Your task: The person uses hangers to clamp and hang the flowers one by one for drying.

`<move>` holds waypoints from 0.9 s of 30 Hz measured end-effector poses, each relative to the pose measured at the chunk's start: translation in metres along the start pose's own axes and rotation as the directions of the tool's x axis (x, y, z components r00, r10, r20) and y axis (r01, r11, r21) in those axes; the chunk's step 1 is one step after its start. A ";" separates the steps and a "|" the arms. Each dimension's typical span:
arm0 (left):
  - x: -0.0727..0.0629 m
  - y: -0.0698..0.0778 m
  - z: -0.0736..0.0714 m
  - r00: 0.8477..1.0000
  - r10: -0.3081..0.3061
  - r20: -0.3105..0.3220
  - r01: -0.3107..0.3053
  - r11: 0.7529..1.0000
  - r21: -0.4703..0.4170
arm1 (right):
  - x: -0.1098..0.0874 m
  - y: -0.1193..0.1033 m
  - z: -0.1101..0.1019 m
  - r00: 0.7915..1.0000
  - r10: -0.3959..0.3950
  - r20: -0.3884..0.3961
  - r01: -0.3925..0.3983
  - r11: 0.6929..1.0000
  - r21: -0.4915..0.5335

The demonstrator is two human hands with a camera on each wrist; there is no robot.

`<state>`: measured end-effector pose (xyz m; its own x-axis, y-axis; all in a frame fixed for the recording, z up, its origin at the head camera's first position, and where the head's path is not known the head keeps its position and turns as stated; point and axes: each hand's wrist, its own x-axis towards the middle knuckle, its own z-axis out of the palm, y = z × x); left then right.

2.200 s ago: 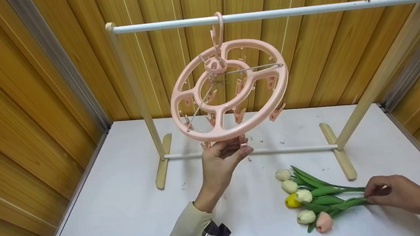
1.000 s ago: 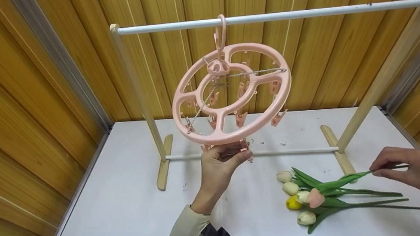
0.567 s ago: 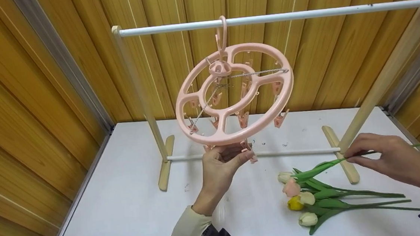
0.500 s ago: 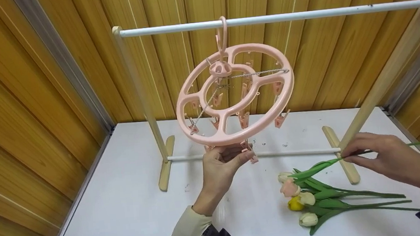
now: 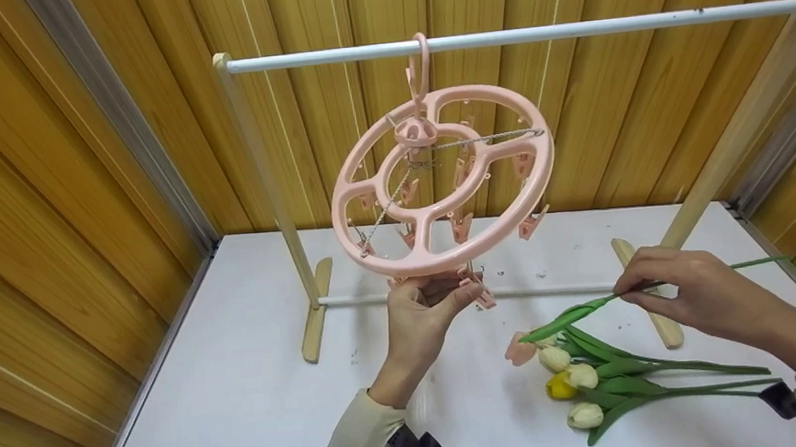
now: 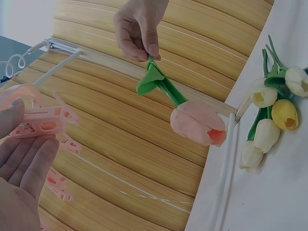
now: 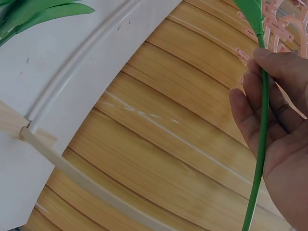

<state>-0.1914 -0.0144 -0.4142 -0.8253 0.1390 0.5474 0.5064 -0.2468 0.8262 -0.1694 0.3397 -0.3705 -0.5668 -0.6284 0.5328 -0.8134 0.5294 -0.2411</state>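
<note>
Wooden panel walls stand behind a white table (image 5: pixel 242 406), where a rack with a white rail (image 5: pixel 567 27) carries a round pink clip hanger (image 5: pixel 440 177). The left hand (image 5: pixel 423 314) pinches one pink clip (image 6: pixel 41 124) at the hanger's near edge. The right hand (image 5: pixel 687 289) pinches the stem of a pink tulip (image 5: pixel 519 349), lifted above the table. Four other tulips (image 5: pixel 574 380) lie on the table, near the right.

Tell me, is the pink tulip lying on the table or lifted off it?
Lifted. The right hand pinches the stem, and the pink tulip hangs in the air above the other tulips lying on the table.
</note>
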 end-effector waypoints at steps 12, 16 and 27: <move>0.001 0.001 0.004 1.000 0.013 0.006 -0.013 0.999 -0.031 | 0.020 -0.014 0.003 1.000 -0.006 0.030 0.006 1.000 -0.007; 0.002 0.000 0.004 1.000 0.028 0.012 -0.028 0.999 -0.037 | 0.025 -0.018 0.004 0.999 0.011 0.040 -0.011 1.000 -0.017; 0.001 -0.001 0.007 1.000 0.023 0.016 -0.021 0.997 -0.074 | 0.037 -0.021 0.012 0.997 -0.074 0.034 0.072 0.997 0.034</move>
<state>-0.1908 -0.0071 -0.4135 -0.8094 0.1488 0.5681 0.5041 -0.3202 0.8021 -0.1746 0.2986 -0.3554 -0.5096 -0.6849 0.5209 -0.8563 0.4626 -0.2295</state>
